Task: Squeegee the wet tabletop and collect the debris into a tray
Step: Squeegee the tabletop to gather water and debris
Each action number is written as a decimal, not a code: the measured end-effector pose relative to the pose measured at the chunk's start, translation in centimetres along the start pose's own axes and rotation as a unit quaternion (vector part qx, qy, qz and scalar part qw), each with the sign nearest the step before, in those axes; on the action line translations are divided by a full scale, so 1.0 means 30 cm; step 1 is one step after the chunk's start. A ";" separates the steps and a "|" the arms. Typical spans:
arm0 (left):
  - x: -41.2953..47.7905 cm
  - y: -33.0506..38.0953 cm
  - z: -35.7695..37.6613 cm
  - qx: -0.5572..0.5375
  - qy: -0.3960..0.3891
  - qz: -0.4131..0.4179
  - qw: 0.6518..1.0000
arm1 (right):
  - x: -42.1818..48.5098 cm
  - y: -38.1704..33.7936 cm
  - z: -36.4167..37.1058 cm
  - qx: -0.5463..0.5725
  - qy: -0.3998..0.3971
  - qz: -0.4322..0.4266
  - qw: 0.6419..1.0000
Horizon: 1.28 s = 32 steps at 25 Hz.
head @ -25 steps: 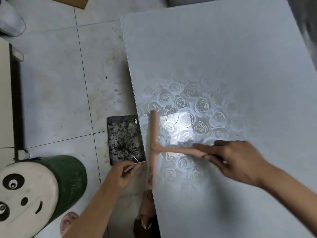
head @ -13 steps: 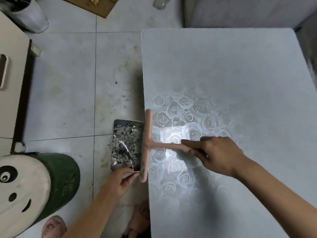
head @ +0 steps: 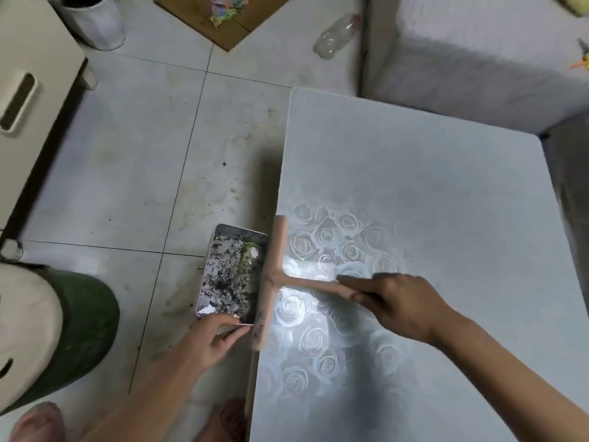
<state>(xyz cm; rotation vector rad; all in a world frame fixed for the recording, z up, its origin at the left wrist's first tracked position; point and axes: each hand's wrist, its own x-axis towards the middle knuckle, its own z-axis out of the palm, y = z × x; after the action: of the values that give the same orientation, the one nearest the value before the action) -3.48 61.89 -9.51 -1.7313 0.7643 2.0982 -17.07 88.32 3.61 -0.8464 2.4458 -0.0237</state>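
A pale tabletop [head: 430, 202] with an embossed rose pattern fills the right half of the view. My right hand [head: 398, 304] grips the handle of a pink squeegee [head: 271, 282], whose blade lies along the table's left edge. Just off that edge my left hand [head: 213, 339] holds a shiny metal tray [head: 229, 275] by its near corner. The tray is full of dark wet debris with a few green and white scraps.
A green stool [head: 79, 333] with a white top stands at lower left on the tiled floor [head: 143, 154]. A white bin [head: 95, 20], cardboard [head: 223, 27] and a plastic bottle [head: 338, 33] lie at the back. A grey covered block [head: 478, 65] stands behind the table.
The squeegee slid left across the table until its blade reached the edge over the tray. The left hand kept hold of the tray. The camera tilted up, showing more floor.
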 end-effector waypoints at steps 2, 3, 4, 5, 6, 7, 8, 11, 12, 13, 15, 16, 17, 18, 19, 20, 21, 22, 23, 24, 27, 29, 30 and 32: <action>-0.005 0.001 0.007 -0.015 0.001 0.002 1.000 | 0.037 0.014 -0.058 -0.024 0.011 -0.026 0.999; -0.004 0.008 0.007 -0.030 0.001 -0.003 1.000 | 0.026 0.044 -0.100 -0.026 0.008 -0.029 0.999; -0.003 0.013 0.003 -0.039 0.004 -0.007 0.999 | 0.004 0.082 -0.149 -0.023 -0.013 -0.009 1.000; -0.004 0.017 0.001 -0.046 0.006 -0.013 0.999 | -0.022 0.123 -0.189 -0.020 -0.027 0.021 0.999; -0.004 0.021 -0.001 -0.048 0.006 -0.019 0.999 | -0.042 0.152 -0.214 -0.025 -0.029 0.051 0.998; -0.001 0.024 0.000 -0.047 0.001 -0.026 0.999 | -0.048 0.160 -0.224 -0.038 -0.026 0.071 0.996; 0.001 0.023 0.003 -0.045 -0.003 -0.029 0.999 | -0.033 0.139 -0.220 -0.062 -0.032 0.074 0.995; 0.012 0.012 0.002 -0.047 0.007 -0.023 0.999 | 0.076 -0.005 -0.153 -0.089 -0.019 0.014 0.996; 0.014 0.011 0.003 -0.044 0.011 -0.016 0.999 | 0.105 -0.044 -0.136 -0.092 -0.006 -0.008 0.996; 0.012 0.012 0.003 -0.040 0.010 -0.011 0.999 | 0.117 -0.061 -0.133 -0.091 0.009 -0.022 0.996; 0.006 0.022 0.003 -0.035 0.003 -0.008 0.999 | 0.084 -0.018 -0.168 -0.073 0.035 -0.009 0.997; 0.004 0.026 0.005 -0.036 0.001 -0.009 0.999 | 0.043 0.029 -0.192 -0.052 0.031 0.018 0.998; -0.003 0.030 0.007 -0.039 0.001 -0.012 0.999 | -0.008 0.083 -0.212 -0.034 0.027 0.051 0.998; -0.008 0.031 0.011 -0.041 0.000 -0.012 0.999 | -0.065 0.135 -0.225 -0.019 0.024 0.087 0.996; -0.010 0.032 0.014 -0.041 -0.002 -0.012 0.999 | -0.118 0.180 -0.230 -0.010 0.031 0.121 0.992; -0.007 0.033 0.016 -0.041 -0.004 -0.010 0.999 | -0.163 0.210 -0.226 -0.001 0.040 0.151 0.988; -0.004 0.034 0.014 -0.041 -0.005 -0.008 0.999 | -0.194 0.224 -0.217 0.006 0.040 0.172 0.984; -0.002 0.036 0.014 -0.038 -0.007 -0.007 0.999 | -0.213 0.222 -0.199 0.015 0.029 0.187 0.982; 0.001 0.037 0.013 -0.034 -0.010 -0.007 0.999 | -0.216 0.211 -0.174 0.016 0.020 0.187 0.982; 0.005 0.037 0.012 -0.031 -0.012 -0.008 0.999 | -0.206 0.199 -0.141 0.008 0.016 0.172 0.985; 0.027 0.030 0.006 -0.034 -0.020 -0.023 0.999 | -0.087 0.108 -0.060 -0.006 0.076 0.114 0.990; 0.035 0.026 0.005 -0.036 -0.027 -0.019 0.999 | 0.040 0.005 -0.044 -0.041 0.117 0.074 0.989; 0.035 0.027 0.005 -0.035 -0.028 -0.015 0.999 | 0.087 -0.043 -0.043 -0.072 0.135 0.050 0.987; 0.025 0.030 0.010 -0.034 -0.029 -0.009 0.999 | 0.094 -0.082 -0.079 -0.125 0.152 0.010 0.980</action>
<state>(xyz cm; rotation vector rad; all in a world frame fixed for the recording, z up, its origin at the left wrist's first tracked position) -4.38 61.27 -10.02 -1.6954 0.6665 2.1764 -18.70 84.36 4.69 -0.9877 2.7845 0.1786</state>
